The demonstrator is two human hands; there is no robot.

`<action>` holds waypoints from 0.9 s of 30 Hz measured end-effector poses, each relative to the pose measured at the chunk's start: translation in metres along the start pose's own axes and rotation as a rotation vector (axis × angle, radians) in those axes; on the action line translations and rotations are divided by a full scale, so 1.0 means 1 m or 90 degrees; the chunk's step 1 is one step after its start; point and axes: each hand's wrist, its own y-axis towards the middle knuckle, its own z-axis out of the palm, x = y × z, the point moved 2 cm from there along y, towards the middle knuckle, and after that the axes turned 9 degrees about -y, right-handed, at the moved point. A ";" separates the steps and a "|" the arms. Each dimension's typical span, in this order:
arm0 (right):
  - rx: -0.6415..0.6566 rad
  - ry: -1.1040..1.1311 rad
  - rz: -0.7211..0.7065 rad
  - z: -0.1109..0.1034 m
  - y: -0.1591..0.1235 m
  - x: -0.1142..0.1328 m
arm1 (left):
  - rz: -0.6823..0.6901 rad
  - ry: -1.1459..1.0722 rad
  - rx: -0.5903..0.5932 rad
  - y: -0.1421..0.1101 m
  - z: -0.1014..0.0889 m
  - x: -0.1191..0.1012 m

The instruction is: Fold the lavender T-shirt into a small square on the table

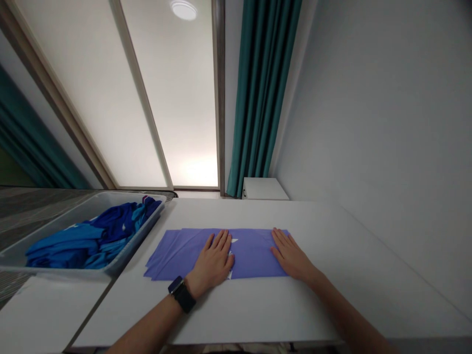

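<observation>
A purple garment [254, 260], folded into a long flat strip, lies across the white table [228, 314]. Small white printed marks show near its middle, partly covered by my left hand [214, 258]. That hand rests flat on the cloth with its fingers stretched out, and a dark watch [182, 294] sits on the wrist. At the strip's right end my right hand [291, 255] is laid flat too, fingers extended over the edge of the cloth. Layered edges fan out slightly at the left end.
To the left stands a pale plastic bin [121, 255] with blue clothes [73, 243] in it. Behind the table are a small white cabinet [263, 189], a teal curtain [263, 98] and frosted sliding doors [180, 98]. A grey wall [379, 137] borders the right side.
</observation>
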 end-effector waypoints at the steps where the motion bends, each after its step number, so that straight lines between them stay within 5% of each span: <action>1: -0.002 0.027 -0.005 0.000 0.001 -0.004 | 0.000 -0.001 0.004 0.003 -0.001 -0.004; 8: -0.089 0.236 0.127 0.003 0.001 -0.064 | 0.116 -0.076 0.017 0.044 0.008 -0.066; 14: -0.114 0.255 0.126 0.015 0.002 -0.067 | 0.127 -0.096 0.032 0.076 0.034 -0.113; 27: -0.291 0.282 0.106 0.009 -0.001 -0.054 | 0.120 -0.085 -0.010 0.074 0.046 -0.118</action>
